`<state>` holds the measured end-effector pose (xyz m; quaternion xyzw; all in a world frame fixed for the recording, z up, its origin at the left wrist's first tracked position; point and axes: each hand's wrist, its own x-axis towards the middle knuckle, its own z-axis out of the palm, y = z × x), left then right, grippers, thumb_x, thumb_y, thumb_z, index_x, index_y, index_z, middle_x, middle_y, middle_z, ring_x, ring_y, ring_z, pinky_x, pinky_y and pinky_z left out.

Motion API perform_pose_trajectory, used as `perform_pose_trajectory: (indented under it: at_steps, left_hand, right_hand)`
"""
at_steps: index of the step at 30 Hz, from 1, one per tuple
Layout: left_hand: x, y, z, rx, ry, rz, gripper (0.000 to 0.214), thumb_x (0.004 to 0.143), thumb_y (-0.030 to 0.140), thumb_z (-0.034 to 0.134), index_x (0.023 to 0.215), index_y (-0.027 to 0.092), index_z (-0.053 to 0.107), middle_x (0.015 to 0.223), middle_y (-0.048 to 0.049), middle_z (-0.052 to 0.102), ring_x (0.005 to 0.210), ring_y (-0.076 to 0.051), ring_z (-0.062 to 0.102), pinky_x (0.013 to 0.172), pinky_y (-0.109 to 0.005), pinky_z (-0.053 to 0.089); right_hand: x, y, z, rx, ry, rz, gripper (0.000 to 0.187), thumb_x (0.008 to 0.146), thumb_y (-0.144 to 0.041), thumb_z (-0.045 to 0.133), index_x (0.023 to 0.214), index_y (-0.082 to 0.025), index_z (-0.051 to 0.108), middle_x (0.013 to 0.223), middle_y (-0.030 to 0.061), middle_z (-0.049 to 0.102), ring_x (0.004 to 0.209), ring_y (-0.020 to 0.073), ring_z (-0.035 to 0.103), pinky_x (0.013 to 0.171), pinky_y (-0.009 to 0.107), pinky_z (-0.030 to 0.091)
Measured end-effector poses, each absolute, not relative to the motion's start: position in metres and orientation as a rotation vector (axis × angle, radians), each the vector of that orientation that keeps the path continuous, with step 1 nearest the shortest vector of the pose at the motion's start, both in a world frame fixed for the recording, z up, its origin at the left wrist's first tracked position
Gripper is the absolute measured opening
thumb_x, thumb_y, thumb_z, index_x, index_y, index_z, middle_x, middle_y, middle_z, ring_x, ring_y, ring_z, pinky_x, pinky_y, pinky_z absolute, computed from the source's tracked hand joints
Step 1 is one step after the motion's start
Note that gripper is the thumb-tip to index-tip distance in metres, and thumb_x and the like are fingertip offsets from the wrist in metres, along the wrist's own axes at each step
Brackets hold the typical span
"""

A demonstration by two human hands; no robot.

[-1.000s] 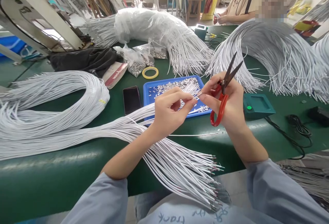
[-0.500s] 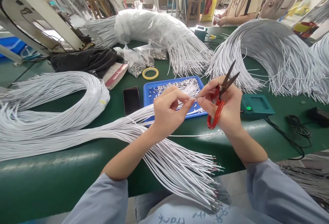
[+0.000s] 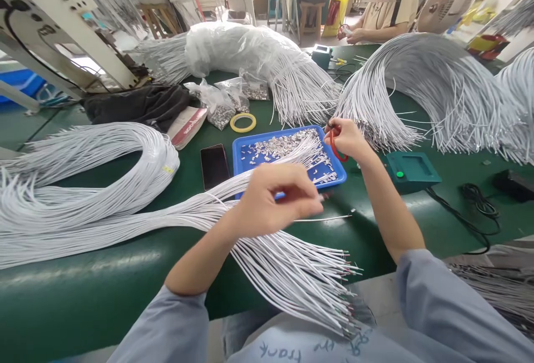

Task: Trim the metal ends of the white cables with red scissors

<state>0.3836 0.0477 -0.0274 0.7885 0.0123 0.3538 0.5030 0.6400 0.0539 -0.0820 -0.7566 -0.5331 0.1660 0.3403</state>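
My left hand (image 3: 275, 199) is closed in a pinch in front of the blue tray (image 3: 342, 177). From its fingertips sticks the blurred end of a white cable (image 3: 320, 198). My right hand (image 3: 351, 139) is at the tray's right edge, wrapped round scissors with red handles (image 3: 339, 149); their dark blades are mostly hidden. Small metal terminals (image 3: 269, 147) lie scattered in the tray, and the ends of several white cables rest among them. Below my left hand a bundle of white cables (image 3: 292, 274) fans out toward the front edge, with bare tips.
A phone (image 3: 214, 167), yellow tape roll (image 3: 243, 123) and bags of metal parts (image 3: 221, 110) lie left of and behind the tray. To the right sits a green device (image 3: 413, 169) with a cord. Large cable bundles (image 3: 442, 74) line the back. Across the table sits a person (image 3: 387, 13).
My right hand has moved away from my left, up and back to the tray's right edge, with the scissors turned. My left hand has come slightly nearer, still pinching.
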Motion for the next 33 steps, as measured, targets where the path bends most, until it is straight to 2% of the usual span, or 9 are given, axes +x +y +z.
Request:
perform_pose_trajectory:
  at_steps: [5, 9, 14, 19, 23, 27, 33]
  left_hand:
    - [0.404, 0.024, -0.053, 1.952, -0.181, 0.124, 0.01, 0.083, 0.017, 0.068, 0.074, 0.014, 0.065, 0.067, 0.0013, 0.061, 0.057, -0.006, 0.053, 0.055, -0.018, 0.043]
    - [0.424, 0.009, -0.093, 2.254, -0.256, -0.221, 0.008, 0.088, 0.021, 0.062, 0.083, 0.016, 0.067, 0.079, -0.0018, 0.068, 0.069, -0.012, 0.062, 0.06, -0.023, 0.044]
    - [0.433, 0.019, -0.106, 2.729, -0.023, -0.272, 0.017, 0.093, 0.025, 0.055, 0.092, 0.015, 0.069, 0.092, -0.008, 0.069, 0.075, -0.02, 0.068, 0.061, -0.028, 0.046]
    - [0.432, 0.067, -0.091, 2.887, 0.681, -0.217, 0.028, 0.093, 0.01, 0.041, 0.098, 0.012, 0.068, 0.1, -0.0127, 0.068, 0.089, -0.023, 0.069, 0.072, -0.029, 0.049]
    - [0.427, 0.103, -0.087, 2.848, 1.01, -0.338, 0.024, 0.087, 0.01, 0.047, 0.098, 0.009, 0.069, 0.104, -0.0175, 0.069, 0.096, -0.028, 0.068, 0.08, -0.033, 0.051]
    - [0.424, 0.119, -0.095, 2.791, 1.079, -0.498, 0.02, 0.08, 0.013, 0.056, 0.094, 0.012, 0.071, 0.103, -0.0157, 0.071, 0.095, -0.028, 0.068, 0.081, -0.033, 0.051]
    - [0.426, 0.121, -0.108, 2.788, 1.052, -0.533, 0.027, 0.077, 0.007, 0.051, 0.093, 0.012, 0.072, 0.1, -0.0177, 0.071, 0.096, -0.027, 0.068, 0.08, -0.032, 0.05]
  right_hand:
    - [0.649, 0.064, -0.103, -2.183, -1.452, 0.432, 0.022, 0.063, -0.009, 0.057, 0.082, -0.017, 0.064, 0.08, 0.0096, 0.068, 0.078, 0.0251, 0.061, 0.064, 0.031, 0.041]
    - [0.65, 0.064, -0.108, -2.288, -1.492, 0.438, 0.026, 0.062, -0.01, 0.058, 0.085, -0.017, 0.067, 0.084, 0.012, 0.07, 0.079, 0.0263, 0.061, 0.062, 0.03, 0.039]
    - [0.652, 0.062, -0.103, -2.316, -1.474, 0.401, 0.02, 0.065, -0.012, 0.059, 0.084, -0.019, 0.066, 0.08, 0.012, 0.067, 0.079, 0.0273, 0.06, 0.063, 0.032, 0.04]
    - [0.65, 0.054, -0.085, -2.231, -1.41, 0.347, 0.012, 0.072, -0.017, 0.061, 0.083, -0.019, 0.062, 0.078, 0.0106, 0.064, 0.078, 0.0257, 0.058, 0.068, 0.034, 0.042]
    - [0.643, 0.045, -0.07, -2.046, -1.323, 0.336, 0.011, 0.072, -0.018, 0.064, 0.078, -0.02, 0.055, 0.072, 0.005, 0.06, 0.072, 0.021, 0.055, 0.066, 0.033, 0.041]
    - [0.637, 0.039, -0.061, -1.93, -1.303, 0.314, 0.014, 0.071, -0.018, 0.064, 0.074, -0.021, 0.051, 0.063, -0.0001, 0.053, 0.063, 0.0157, 0.049, 0.063, 0.032, 0.037]
    - [0.635, 0.035, -0.057, -1.84, -1.298, 0.269, 0.016, 0.071, -0.018, 0.064, 0.072, -0.022, 0.049, 0.056, -0.0036, 0.047, 0.054, 0.0122, 0.041, 0.058, 0.032, 0.034]
